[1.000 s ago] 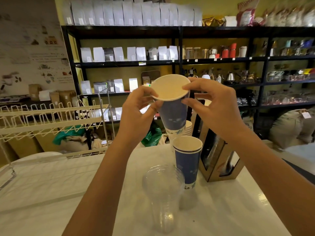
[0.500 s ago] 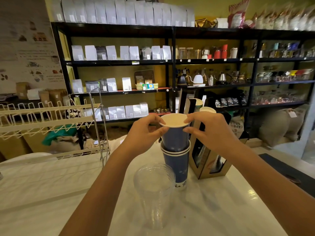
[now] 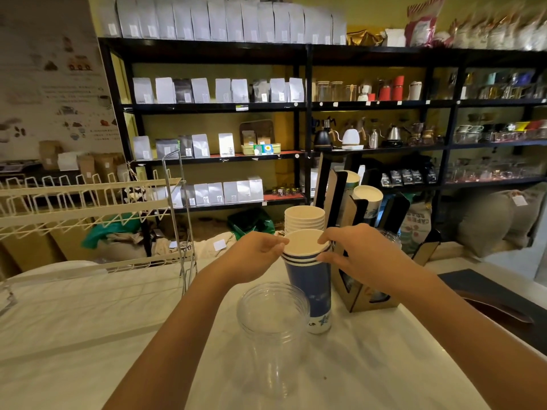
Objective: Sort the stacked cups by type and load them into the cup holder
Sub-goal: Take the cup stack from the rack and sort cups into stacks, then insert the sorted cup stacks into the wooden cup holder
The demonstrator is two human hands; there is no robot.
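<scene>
A short stack of blue paper cups (image 3: 313, 288) stands upright on the white counter. My left hand (image 3: 257, 257) pinches the top rim from the left and my right hand (image 3: 356, 255) from the right. In front of it stands a stack of clear plastic cups (image 3: 272, 324), untouched. Behind it is a stack of white paper cups (image 3: 305, 218). The cardboard cup holder (image 3: 355, 291) stands just right of the blue stack, with paper cups (image 3: 367, 196) in its slots.
A white wire rack (image 3: 88, 199) fills the left of the counter, its metal post (image 3: 180, 232) near my left hand. Black shelves (image 3: 307, 108) with bags and kettles line the back wall. A dark mat (image 3: 488, 294) lies at the right.
Both hands came down with the blue cup from face height and pushed it into the blue cup on the counter; it now sits fully nested.
</scene>
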